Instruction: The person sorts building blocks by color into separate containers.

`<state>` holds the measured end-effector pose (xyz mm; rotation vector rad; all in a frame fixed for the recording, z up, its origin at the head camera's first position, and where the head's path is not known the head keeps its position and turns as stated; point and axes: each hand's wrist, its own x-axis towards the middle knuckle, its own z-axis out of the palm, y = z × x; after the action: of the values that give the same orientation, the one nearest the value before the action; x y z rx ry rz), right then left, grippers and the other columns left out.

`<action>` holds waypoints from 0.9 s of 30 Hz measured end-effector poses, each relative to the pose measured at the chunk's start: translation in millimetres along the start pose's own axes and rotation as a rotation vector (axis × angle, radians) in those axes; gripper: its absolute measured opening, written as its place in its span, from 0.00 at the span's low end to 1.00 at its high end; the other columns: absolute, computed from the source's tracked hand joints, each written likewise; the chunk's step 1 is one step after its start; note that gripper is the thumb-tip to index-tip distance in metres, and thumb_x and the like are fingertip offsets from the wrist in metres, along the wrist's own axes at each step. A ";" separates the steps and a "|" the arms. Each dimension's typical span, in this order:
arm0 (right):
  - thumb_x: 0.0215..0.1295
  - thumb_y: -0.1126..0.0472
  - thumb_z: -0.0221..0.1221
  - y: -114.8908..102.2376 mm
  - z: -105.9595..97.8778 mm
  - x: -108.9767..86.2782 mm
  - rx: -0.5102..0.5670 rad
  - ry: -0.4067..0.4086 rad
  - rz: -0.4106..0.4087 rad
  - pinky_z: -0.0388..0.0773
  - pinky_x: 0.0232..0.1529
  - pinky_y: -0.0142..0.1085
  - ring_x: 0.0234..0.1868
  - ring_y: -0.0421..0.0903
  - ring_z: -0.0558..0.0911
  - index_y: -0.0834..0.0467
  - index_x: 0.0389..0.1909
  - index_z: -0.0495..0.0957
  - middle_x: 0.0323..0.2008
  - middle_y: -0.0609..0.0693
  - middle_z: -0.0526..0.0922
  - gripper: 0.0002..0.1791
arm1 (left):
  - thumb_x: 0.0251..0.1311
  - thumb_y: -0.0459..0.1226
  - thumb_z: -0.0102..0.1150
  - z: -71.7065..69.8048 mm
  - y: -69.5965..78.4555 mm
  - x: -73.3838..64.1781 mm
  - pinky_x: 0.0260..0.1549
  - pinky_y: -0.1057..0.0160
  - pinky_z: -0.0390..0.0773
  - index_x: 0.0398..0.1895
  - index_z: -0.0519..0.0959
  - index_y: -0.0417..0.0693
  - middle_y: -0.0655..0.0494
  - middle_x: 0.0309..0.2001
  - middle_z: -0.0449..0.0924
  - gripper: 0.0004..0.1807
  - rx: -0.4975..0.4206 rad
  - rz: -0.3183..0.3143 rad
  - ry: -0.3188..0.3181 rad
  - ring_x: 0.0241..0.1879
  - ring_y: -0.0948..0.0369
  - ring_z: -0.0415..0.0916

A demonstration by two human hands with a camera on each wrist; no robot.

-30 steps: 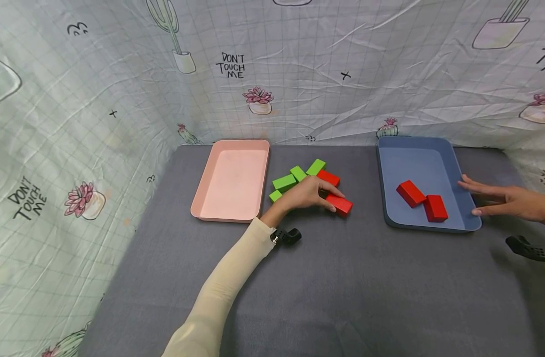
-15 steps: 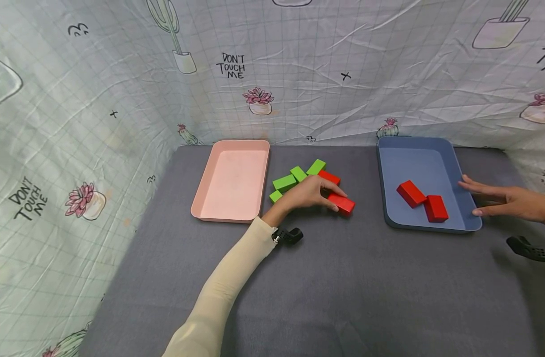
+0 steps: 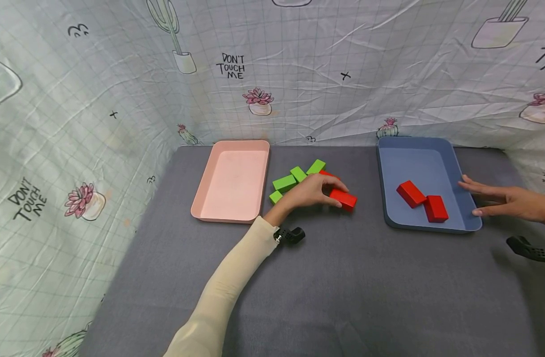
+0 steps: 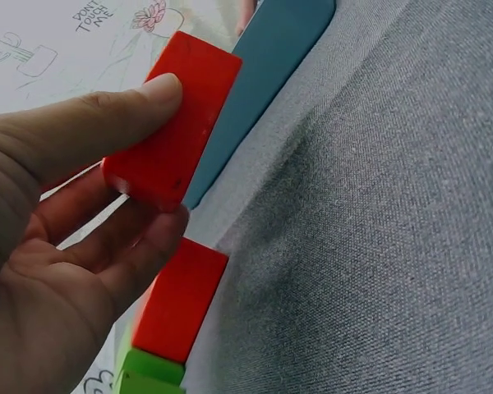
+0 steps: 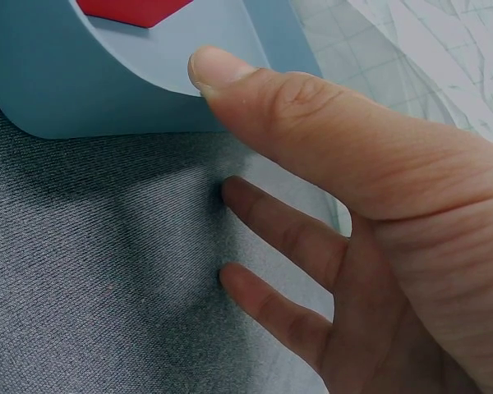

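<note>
Thumb and fingers of my left hand (image 3: 308, 192) pinch a red block (image 3: 344, 199) in the middle of the table. The left wrist view shows the held block raised off the cloth, the thumb on its face. Another red block (image 4: 181, 300) lies behind the hand, partly hidden in the head view, beside several green blocks (image 3: 284, 183). At the right, my right hand (image 3: 517, 201) rests at the side of the blue tray (image 3: 433, 166), thumb at its rim and fingers extended. Two red blocks (image 3: 411, 194) lie in that tray.
A pink tray (image 3: 232, 178) stands left of the green blocks with nothing in it. Grey cloth (image 3: 326, 287) covers the table. Printed sheets (image 3: 308, 64) hang along the back and left side.
The left hand has moved slightly to the right and up with the red block. My right hand and both trays have stayed put.
</note>
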<state>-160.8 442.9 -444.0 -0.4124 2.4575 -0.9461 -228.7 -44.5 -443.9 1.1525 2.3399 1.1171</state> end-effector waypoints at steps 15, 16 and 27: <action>0.71 0.66 0.59 -0.6 -1.4 0.6 -0.005 -0.007 0.002 0.36 0.62 0.81 0.55 0.06 0.44 0.49 0.83 0.41 0.63 0.09 0.38 0.48 | 0.54 0.29 0.76 2.1 0.3 -1.1 0.51 0.70 0.80 0.52 0.85 0.41 0.49 0.51 0.84 0.21 -0.228 0.003 -0.011 0.46 0.63 0.81; 0.72 0.66 0.59 -0.7 -1.4 0.5 -0.003 -0.008 0.002 0.36 0.62 0.81 0.55 0.06 0.44 0.50 0.83 0.41 0.63 0.09 0.38 0.48 | 0.53 0.29 0.76 2.3 -0.2 -0.9 0.50 0.69 0.81 0.52 0.85 0.40 0.49 0.51 0.84 0.21 -0.237 0.007 -0.012 0.46 0.63 0.81; 0.72 0.66 0.59 -2.7 -1.5 0.0 -0.005 -0.008 0.005 0.36 0.62 0.81 0.55 0.06 0.44 0.50 0.83 0.41 0.64 0.09 0.38 0.48 | 0.49 0.31 0.80 1.5 -2.5 2.0 0.44 0.69 0.80 0.49 0.88 0.43 0.55 0.46 0.87 0.21 -0.226 0.013 -0.040 0.40 0.65 0.79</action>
<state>-161.3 441.8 -441.2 -0.4102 2.4532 -0.9351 -230.4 -43.2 -446.7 1.0980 2.1149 1.3109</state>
